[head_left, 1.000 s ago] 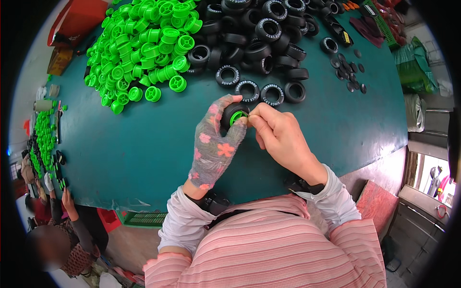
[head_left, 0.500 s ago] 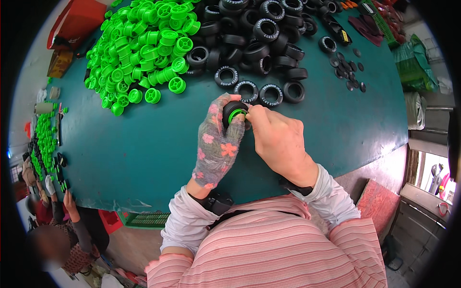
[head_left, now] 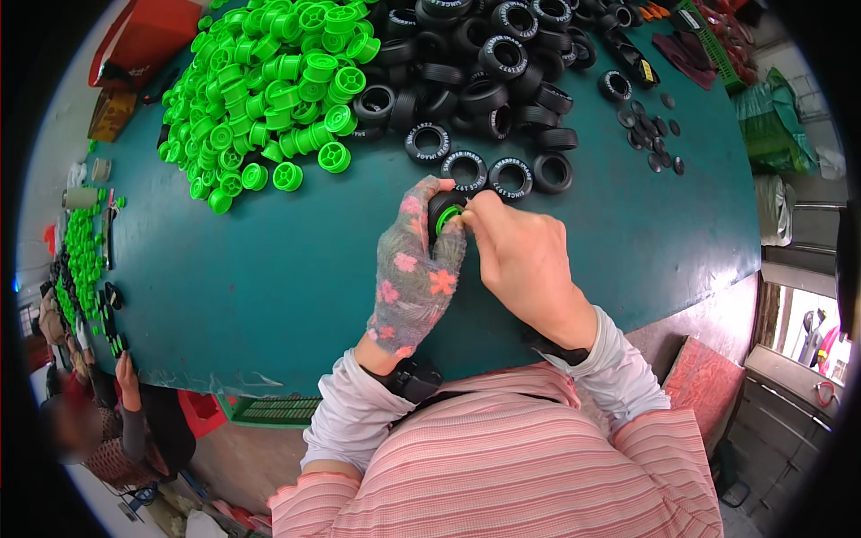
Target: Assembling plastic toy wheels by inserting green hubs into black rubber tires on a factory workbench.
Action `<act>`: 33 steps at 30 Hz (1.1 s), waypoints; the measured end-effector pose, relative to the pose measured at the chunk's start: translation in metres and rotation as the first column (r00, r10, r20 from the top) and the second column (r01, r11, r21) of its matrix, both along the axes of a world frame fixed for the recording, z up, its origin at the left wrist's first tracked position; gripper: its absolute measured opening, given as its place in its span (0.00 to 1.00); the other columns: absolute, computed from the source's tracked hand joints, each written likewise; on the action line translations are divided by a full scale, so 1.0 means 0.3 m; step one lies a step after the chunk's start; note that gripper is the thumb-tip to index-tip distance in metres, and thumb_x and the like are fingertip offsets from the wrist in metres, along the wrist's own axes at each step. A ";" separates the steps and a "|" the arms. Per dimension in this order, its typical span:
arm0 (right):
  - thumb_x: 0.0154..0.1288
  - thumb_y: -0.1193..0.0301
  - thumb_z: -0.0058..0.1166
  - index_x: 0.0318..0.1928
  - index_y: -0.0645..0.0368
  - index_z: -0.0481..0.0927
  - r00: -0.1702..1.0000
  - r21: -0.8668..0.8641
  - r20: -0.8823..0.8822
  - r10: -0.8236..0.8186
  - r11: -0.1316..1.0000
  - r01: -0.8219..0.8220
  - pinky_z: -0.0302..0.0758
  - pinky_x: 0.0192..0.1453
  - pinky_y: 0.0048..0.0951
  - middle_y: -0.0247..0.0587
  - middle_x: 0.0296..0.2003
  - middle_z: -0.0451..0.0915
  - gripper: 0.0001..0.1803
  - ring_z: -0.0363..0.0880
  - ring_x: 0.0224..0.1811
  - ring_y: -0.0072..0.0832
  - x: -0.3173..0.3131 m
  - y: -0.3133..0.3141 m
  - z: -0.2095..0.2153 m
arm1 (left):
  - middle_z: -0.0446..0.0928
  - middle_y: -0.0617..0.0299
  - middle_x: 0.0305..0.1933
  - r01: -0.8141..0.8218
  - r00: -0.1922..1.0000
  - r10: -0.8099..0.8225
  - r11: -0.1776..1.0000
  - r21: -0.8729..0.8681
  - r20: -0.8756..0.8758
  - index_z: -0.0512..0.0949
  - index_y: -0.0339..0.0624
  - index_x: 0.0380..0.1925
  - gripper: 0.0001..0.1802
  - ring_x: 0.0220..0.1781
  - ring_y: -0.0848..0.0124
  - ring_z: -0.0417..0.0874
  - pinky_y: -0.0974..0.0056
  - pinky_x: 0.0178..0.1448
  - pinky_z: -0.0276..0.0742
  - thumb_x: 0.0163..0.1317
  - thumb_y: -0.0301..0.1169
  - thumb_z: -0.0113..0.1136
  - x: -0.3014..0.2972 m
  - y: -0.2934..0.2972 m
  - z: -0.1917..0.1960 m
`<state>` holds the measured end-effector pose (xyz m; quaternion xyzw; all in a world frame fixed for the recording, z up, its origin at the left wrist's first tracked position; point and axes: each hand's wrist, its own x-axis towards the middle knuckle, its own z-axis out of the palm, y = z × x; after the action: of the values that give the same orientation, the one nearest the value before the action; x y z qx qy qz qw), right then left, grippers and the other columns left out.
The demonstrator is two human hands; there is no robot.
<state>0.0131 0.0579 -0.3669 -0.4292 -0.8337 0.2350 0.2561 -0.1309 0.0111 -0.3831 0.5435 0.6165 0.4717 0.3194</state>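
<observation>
Right hand (head_left: 531, 260) rolled, back now upward versus one second earlier; fingertips pinching at green wheel rim (head_left: 443, 221). Gloved left hand (head_left: 418, 269) grips black tire (head_left: 437, 206) around rim, near side of tire pile (head_left: 489, 94). Handling judged unfinished.

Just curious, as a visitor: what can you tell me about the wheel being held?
The wheel is small and round: a black, rubbery-looking tyre around a bright green, plastic-looking hub. It is tilted, its green side turned toward the right. It sits on the near side of the loose tyres. The gloved left hand grips it; the bare right hand has fingertips at its right edge. The hands hide part of it.
</observation>
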 end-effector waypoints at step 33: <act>0.62 0.77 0.58 0.58 0.64 0.72 0.998 0.124 0.064 0.029 0.992 -0.037 0.75 0.25 0.35 0.38 0.23 0.81 0.23 0.83 0.25 0.33 0.027 0.024 0.033 | 0.76 0.59 0.55 -0.008 0.917 0.022 0.999 -0.037 0.398 0.70 0.38 0.66 0.24 0.53 0.73 0.79 0.67 0.59 0.79 0.70 0.21 0.58 0.019 0.030 0.050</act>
<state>0.0211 0.0652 -0.3569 -0.4055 -0.8613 0.1729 0.2526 -0.1253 0.0201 -0.3681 0.4259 0.5507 0.5643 0.4437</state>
